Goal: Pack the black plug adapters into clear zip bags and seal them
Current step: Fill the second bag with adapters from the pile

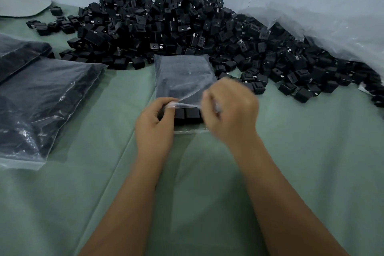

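the filled zip bag lies mid-table, just near of the adapter pile. the left hand and the blurred right hand both pinch its open near mouth. the adapters should sit back, then the strip be pressed shut from left to right.

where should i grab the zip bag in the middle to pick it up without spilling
Judging by its pose, take the zip bag by its near, open end. The mouth faces the person, with both the left hand and the right hand already pinching the film there, and adapters showing at the opening. Coming from the near side and lifting mouth-up should keep them in; the far end is packed full.
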Demonstrator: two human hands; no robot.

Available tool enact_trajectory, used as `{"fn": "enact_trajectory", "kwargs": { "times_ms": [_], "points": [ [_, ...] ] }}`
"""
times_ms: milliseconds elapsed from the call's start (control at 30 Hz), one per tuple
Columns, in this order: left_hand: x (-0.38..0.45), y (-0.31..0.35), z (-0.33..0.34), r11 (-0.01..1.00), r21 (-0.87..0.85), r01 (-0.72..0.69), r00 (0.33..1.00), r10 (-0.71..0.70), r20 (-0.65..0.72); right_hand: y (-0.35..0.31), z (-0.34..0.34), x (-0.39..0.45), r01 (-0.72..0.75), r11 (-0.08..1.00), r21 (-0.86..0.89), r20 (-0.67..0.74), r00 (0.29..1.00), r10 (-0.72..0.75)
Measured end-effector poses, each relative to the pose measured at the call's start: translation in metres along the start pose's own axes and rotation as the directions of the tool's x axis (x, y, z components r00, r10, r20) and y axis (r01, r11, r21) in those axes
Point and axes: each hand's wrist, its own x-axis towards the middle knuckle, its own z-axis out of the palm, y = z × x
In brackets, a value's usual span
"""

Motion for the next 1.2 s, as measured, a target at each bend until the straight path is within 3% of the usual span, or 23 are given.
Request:
{"fn": "enact_trajectory", "kwargs": {
  "times_ms": [67, 133, 167, 200, 233, 300, 367, 433, 533, 667, 767, 867, 967, 1033, 1100, 1200],
  "points": [
    [0.001, 0.000, 0.001, 0.999, 0.010, 0.044, 0.999, -0.044, 0.002, 0.032, 0.003, 0.008, -0.297, 0.955, 0.015, -0.031, 0.954, 0.298],
    [0.001, 0.000, 0.001, 0.998, 0.021, 0.054, 0.999, -0.054, 0.008, 0.065, 0.007, 0.009, -0.633, 0.774, 0.031, 0.080, 0.773, 0.629],
    [0.001, -0.001, 0.001, 0.998, 0.025, 0.051, 0.999, -0.051, 0.011, 0.080, 0.010, 0.004, -0.734, 0.677, -0.048, 0.176, 0.661, 0.729],
    [0.002, -0.001, 0.001, 0.999, 0.028, 0.047, 0.999, -0.047, 0.013, 0.091, 0.013, -0.003, -0.750, 0.631, -0.195, 0.264, 0.580, 0.771],
    [0.002, -0.001, 0.001, 0.999, 0.030, 0.045, 0.999, -0.045, 0.014, 0.095, 0.017, -0.009, -0.697, 0.634, -0.334, 0.330, 0.543, 0.772],
    [0.002, -0.001, 0.001, 0.998, 0.037, 0.041, 0.999, -0.042, 0.017, 0.096, 0.023, -0.019, -0.567, 0.699, -0.435, 0.351, 0.609, 0.712],
    [0.003, -0.002, 0.001, 0.998, 0.043, 0.038, 0.999, -0.039, 0.018, 0.093, 0.025, -0.024, -0.569, 0.722, -0.392, 0.281, 0.674, 0.684],
    [0.003, -0.002, 0.001, 0.999, 0.043, 0.032, 0.999, -0.033, 0.015, 0.088, 0.022, -0.025, -0.670, 0.699, -0.250, 0.219, 0.664, 0.715],
    [0.004, -0.002, 0.002, 0.998, 0.049, 0.024, 1.000, -0.025, 0.010, 0.076, 0.012, -0.027, -0.811, 0.582, 0.064, 0.200, 0.581, 0.789],
    [0.003, -0.001, 0.002, 0.999, 0.026, 0.024, 0.999, -0.024, 0.022, 0.050, -0.002, -0.030, -0.816, 0.489, 0.308, 0.072, 0.532, 0.844],
    [0.001, -0.001, 0.001, 1.000, 0.015, 0.008, 1.000, -0.008, 0.027, 0.019, -0.009, -0.032, -0.743, 0.529, 0.410, -0.038, 0.565, 0.824],
    [0.000, -0.002, -0.001, 0.999, 0.015, -0.050, 0.999, 0.050, 0.016, -0.012, -0.011, -0.038, -0.644, 0.589, 0.488, -0.014, 0.669, 0.743],
    [-0.001, -0.002, -0.003, 0.996, 0.025, -0.088, 0.996, 0.088, 0.016, -0.032, -0.007, -0.044, -0.569, 0.678, 0.466, 0.045, 0.780, 0.624],
    [-0.001, -0.002, -0.003, 0.997, 0.015, -0.072, 0.997, 0.072, 0.023, -0.037, 0.000, -0.045, -0.542, 0.763, 0.352, 0.110, 0.833, 0.542],
    [-0.002, -0.001, -0.003, 0.999, 0.015, -0.050, 0.998, 0.050, 0.032, -0.037, 0.008, -0.044, -0.541, 0.814, 0.211, 0.170, 0.840, 0.514],
    [-0.002, 0.001, -0.003, 0.995, 0.070, -0.067, 0.995, 0.062, 0.079, -0.034, 0.012, -0.041, -0.637, 0.746, 0.193, 0.191, 0.771, 0.608]
  ]
}}
